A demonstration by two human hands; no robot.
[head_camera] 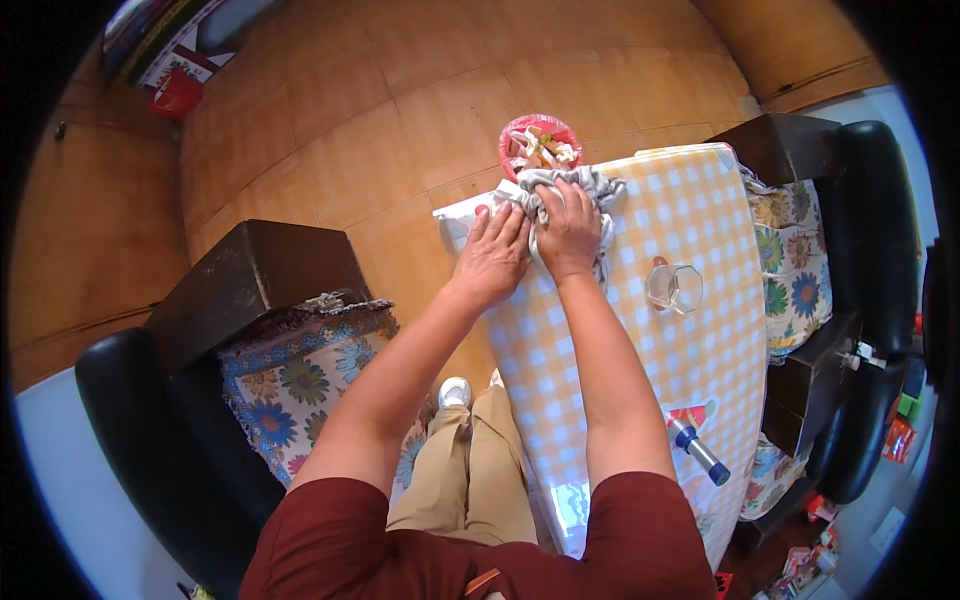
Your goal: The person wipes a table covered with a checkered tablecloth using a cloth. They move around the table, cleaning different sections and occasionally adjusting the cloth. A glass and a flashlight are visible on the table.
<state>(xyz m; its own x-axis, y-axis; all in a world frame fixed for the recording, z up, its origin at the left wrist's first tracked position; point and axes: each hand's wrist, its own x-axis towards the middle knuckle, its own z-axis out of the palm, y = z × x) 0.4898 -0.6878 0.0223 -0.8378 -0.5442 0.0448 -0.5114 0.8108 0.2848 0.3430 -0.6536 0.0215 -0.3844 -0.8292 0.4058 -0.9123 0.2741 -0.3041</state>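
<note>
At the far end of a table with a yellow-and-white checked tablecloth (637, 360), my right hand (571, 236) presses on a crumpled grey-white cloth (600, 184), its fingers curled over the folds. My left hand (491, 255) lies flat beside it near the table's corner, its fingertips by the cloth's left edge and a small white piece (511, 193) that I cannot identify. What is under both palms is hidden. Just past the table's end stands a pink-lined waste bin (538, 124) with crumpled paper and scraps in it.
An octagonal clear glass (685, 289) and a blue-and-silver cylindrical object (701, 454) are on the table to the right. A dark wooden sofa arm (277, 262) and a floral-covered seat (292, 397) are on the left. Another black sofa (874, 247) lines the right side.
</note>
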